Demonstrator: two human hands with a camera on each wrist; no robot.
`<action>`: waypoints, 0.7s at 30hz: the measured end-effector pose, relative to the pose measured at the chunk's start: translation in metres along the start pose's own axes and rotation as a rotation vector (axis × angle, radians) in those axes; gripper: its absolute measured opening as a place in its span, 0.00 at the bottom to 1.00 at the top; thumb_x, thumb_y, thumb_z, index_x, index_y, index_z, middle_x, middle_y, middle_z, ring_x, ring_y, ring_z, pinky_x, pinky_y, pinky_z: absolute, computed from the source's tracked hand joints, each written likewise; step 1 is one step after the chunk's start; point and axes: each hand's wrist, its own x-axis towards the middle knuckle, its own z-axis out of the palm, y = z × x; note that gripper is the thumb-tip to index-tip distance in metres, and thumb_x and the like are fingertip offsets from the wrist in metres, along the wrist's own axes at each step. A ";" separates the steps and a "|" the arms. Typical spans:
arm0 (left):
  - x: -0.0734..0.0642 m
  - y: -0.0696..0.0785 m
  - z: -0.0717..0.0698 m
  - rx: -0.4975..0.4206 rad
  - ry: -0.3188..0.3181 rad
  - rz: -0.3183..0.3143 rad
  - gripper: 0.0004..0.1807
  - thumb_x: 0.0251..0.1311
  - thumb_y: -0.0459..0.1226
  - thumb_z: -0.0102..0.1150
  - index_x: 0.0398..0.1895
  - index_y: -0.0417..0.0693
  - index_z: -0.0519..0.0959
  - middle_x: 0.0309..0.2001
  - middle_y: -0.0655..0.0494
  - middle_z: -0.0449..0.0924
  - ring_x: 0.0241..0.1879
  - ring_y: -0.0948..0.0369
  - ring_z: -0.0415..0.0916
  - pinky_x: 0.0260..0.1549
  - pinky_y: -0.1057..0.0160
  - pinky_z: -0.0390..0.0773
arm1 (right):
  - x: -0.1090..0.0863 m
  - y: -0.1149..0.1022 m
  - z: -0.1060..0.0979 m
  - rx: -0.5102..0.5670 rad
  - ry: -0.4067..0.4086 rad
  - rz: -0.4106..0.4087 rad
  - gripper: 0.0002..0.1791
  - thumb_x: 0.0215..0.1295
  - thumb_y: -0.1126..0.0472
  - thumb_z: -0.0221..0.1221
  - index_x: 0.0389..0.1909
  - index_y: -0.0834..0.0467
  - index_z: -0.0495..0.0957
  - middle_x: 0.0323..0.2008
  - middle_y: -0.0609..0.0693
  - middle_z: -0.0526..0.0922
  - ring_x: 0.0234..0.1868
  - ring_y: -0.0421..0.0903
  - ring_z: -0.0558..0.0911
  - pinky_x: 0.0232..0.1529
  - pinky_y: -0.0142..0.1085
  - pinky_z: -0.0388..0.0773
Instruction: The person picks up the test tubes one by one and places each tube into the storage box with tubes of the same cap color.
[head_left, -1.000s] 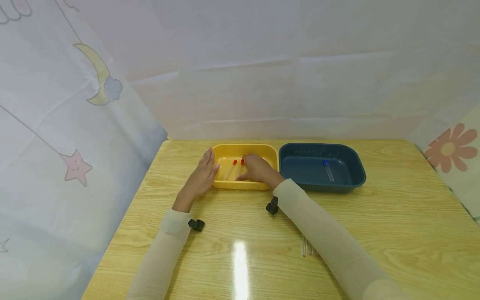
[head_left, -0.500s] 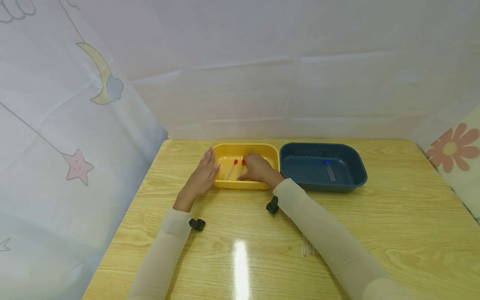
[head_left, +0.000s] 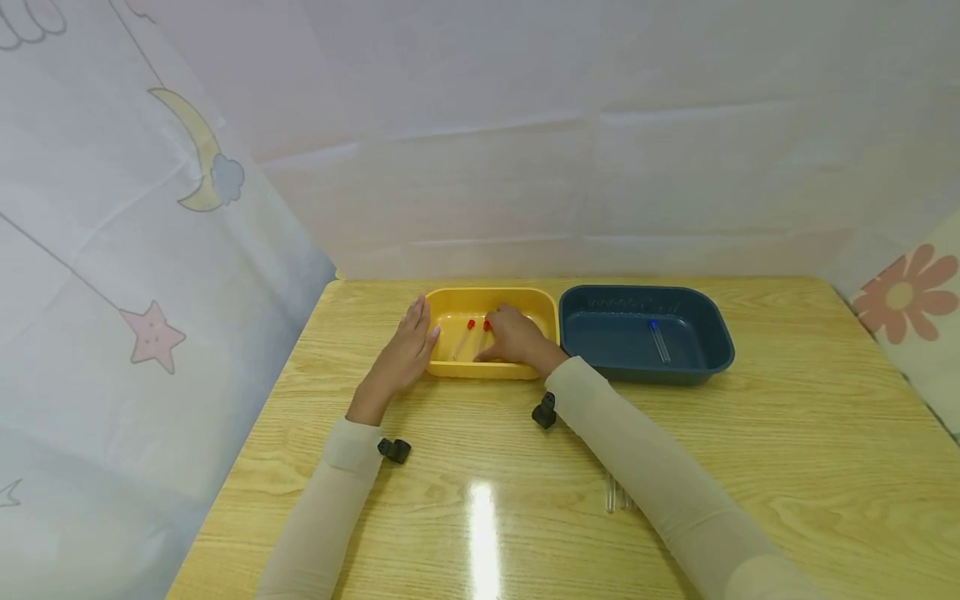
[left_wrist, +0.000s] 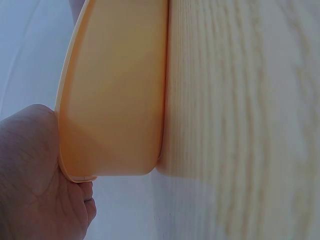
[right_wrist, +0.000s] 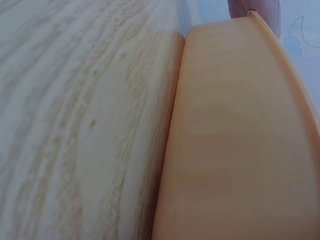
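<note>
My left hand (head_left: 405,350) is at the left end of the yellow plastic bin (head_left: 491,369), with the rim between thumb and fingers. The left wrist view shows the thumb against the rim of the bin (left_wrist: 115,90) and the fingers beyond its corner. My right hand (head_left: 516,337) reaches over the near wall into the bin. Its fingertips are at the red cap of a clear test tube (head_left: 483,340), its thumb at the tube's lower end. Left of this lies another red-capped test tube (head_left: 463,340). In the right wrist view the wall hides the right hand.
A dark blue bin (head_left: 645,375) stands right beside the yellow one, with a blue-capped tube (head_left: 659,340) inside. Several clear tubes (head_left: 611,496) lie on the wooden table (head_left: 420,517), partly hidden by the right sleeve. A printed cloth (head_left: 495,183) hangs behind the table.
</note>
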 end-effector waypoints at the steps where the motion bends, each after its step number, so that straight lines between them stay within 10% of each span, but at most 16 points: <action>1: 0.000 0.000 0.000 0.001 0.001 0.000 0.35 0.84 0.46 0.28 0.80 0.32 0.35 0.81 0.45 0.24 0.80 0.46 0.28 0.76 0.47 0.36 | 0.000 0.000 0.000 0.000 0.000 0.000 0.33 0.52 0.42 0.77 0.48 0.63 0.80 0.46 0.56 0.77 0.47 0.52 0.74 0.50 0.43 0.77; 21: -0.003 0.003 -0.002 -0.006 0.003 0.003 0.36 0.84 0.48 0.26 0.79 0.31 0.36 0.81 0.44 0.24 0.80 0.50 0.25 0.76 0.47 0.36 | -0.003 -0.004 -0.003 -0.016 -0.008 0.002 0.36 0.53 0.42 0.76 0.53 0.65 0.79 0.46 0.56 0.78 0.48 0.53 0.75 0.51 0.44 0.77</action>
